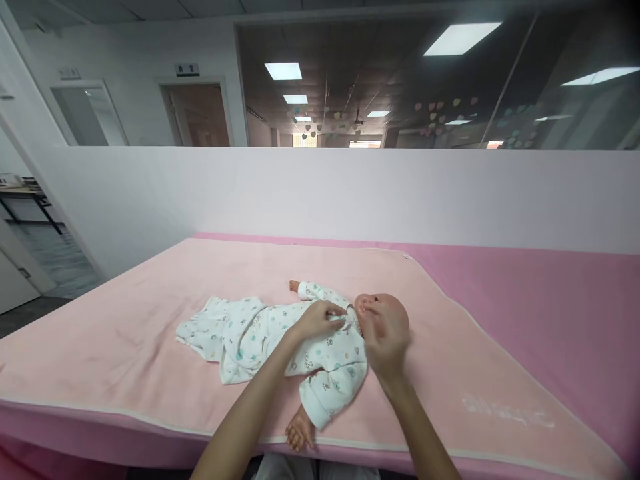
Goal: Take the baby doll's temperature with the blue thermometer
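A baby doll (pixel 395 310) lies on its back with its head to the right, dressed in a white printed baby outfit (pixel 250 333). My left hand (pixel 317 320) rests on the outfit's chest just below the collar, thumb and forefinger slightly apart on the cloth. Beside the doll's chin and neck, my right hand (pixel 387 343) is raised and smeared by motion, covering part of the face. Whether its fingers hold anything is hidden. One doll hand (pixel 300 429) sticks out of the near sleeve, the other (pixel 294 285) out of the far sleeve. The trouser legs lie flat to the left.
A pale pink blanket (pixel 150 320) with a white edge lies under the doll, over a darker pink padded surface (pixel 550 313). A low white wall (pixel 375 193) with a window above runs along the back. A desk (pixel 25 193) stands beyond an opening at far left.
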Demonstrator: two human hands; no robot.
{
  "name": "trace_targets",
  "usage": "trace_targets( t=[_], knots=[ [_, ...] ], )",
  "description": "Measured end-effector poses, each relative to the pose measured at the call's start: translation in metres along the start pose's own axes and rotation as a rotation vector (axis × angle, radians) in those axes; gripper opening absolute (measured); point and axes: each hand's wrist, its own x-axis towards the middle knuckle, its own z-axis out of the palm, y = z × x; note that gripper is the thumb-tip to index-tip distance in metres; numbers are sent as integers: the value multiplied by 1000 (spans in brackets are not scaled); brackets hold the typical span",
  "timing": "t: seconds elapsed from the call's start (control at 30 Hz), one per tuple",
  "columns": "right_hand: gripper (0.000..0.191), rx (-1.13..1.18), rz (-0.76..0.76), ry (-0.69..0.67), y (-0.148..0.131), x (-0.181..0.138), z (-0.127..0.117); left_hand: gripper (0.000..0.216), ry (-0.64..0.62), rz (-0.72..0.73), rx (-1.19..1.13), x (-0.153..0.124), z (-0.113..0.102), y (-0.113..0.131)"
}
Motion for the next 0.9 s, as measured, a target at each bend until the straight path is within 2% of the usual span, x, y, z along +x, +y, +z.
trace_targets(
  t=[0.07,0.13,0.2,0.3,0.37,0.43,0.53,0.63,0.73,0.83,0.9],
  knots=[
    [17,5,6,-93,-7,-9,5,29,-39,9,-71,-1,-4,-2],
    [20,10,38,-146,-13,-20,8,24,-21,-51,-151,1,-7,-4],
    [20,5,67,-81,-16,-33,4,20,51,-124,-225,8,-12,-8],
    [18,-103,125,77,-10,-54,-17,24,205,-175,-311,20,-20,-13],
    [21,-262,199,85,1,-70,-36,27,280,-197,-365,24,-26,-15],
    [29,-449,262,8,16,-86,-56,28,302,-229,-439,24,-29,-17],
    [41,-695,268,-139,36,-110,-79,29,293,-276,-562,21,-27,-23],
    [42,-776,256,-232,47,-125,-91,31,301,-324,-686,17,-22,-30],
    [35,-698,324,-294,46,-125,-97,31,308,-370,-808,15,-19,-36],
    [31,-622,534,-382,34,-110,-111,30,312,-401,-914,13,-19,-40],
    [25,-609,667,-327,21,-93,-125,29,314,-410,-969,13,-20,-40]
  ],
)
